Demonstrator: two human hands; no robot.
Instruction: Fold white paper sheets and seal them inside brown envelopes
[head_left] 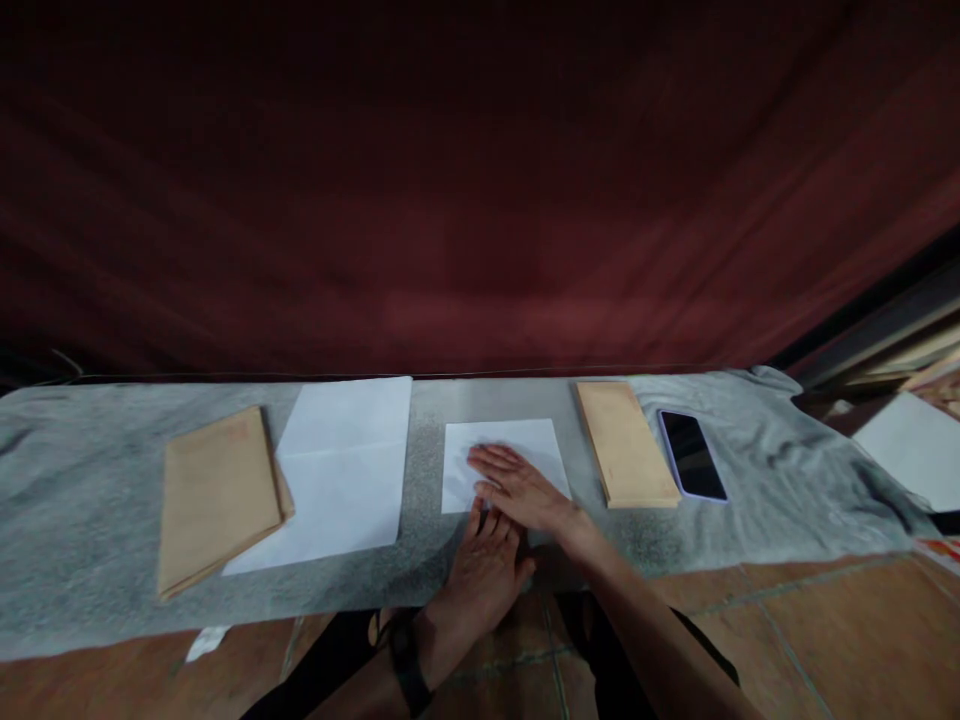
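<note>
Starting well left of the hands, a stack of brown envelopes [217, 495] overlaps the edge of some large white sheets [345, 455] on the cloth-covered worktop [75, 500]; whether those envelopes hold anything cannot be told. The left hand [484, 565] lies open, with its fingertips at the near edge of the folded white sheet [502, 435]. The right hand [525, 490] rests flat across that sheet, palm down, grasping nothing. This looks like pressing a fold flat; lifting the sheet would call for a pinch at an edge. Just right of the hands lie a second envelope stack [626, 440], its contents equally hidden, and a dark phone [691, 455].
</note>
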